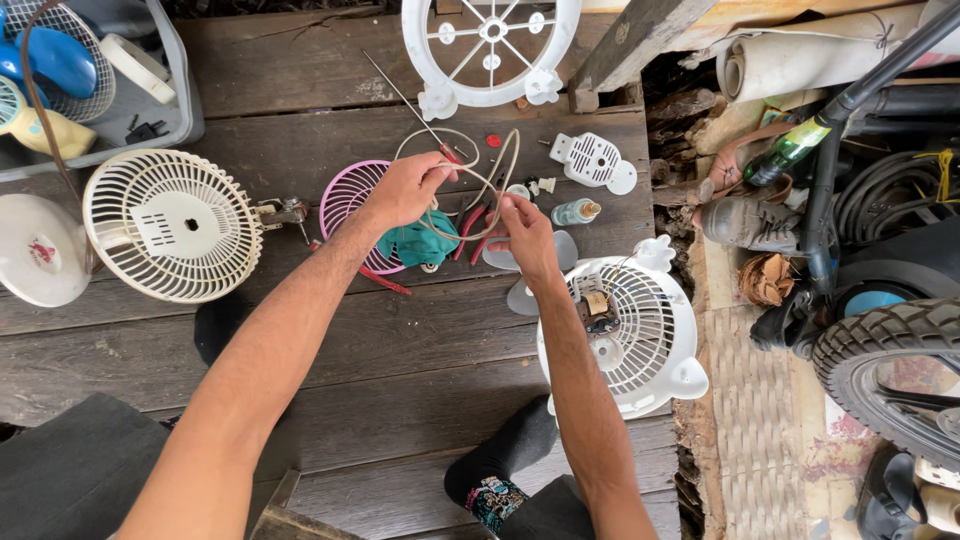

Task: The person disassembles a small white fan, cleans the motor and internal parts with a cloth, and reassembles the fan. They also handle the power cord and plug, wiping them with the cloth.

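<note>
My left hand (405,188) and my right hand (523,232) both grip a looped pale electrical cord (470,185) above the dark wooden planks (400,370). Under the hands lie a pink round grille (345,200), a teal cloth (418,243) and red-handled pliers (470,228). A long thin screwdriver (405,100) lies just beyond my left hand. Right of my right forearm sits a white fan rear housing (640,335) with its motor exposed.
A white fan with a grille (170,225) stands at the left, a white grille ring (490,45) at the top. A grey bin (150,110) holds fan parts. Small white cover (595,160), small bottle (575,212). A motorbike tyre (890,370) and clutter lie right.
</note>
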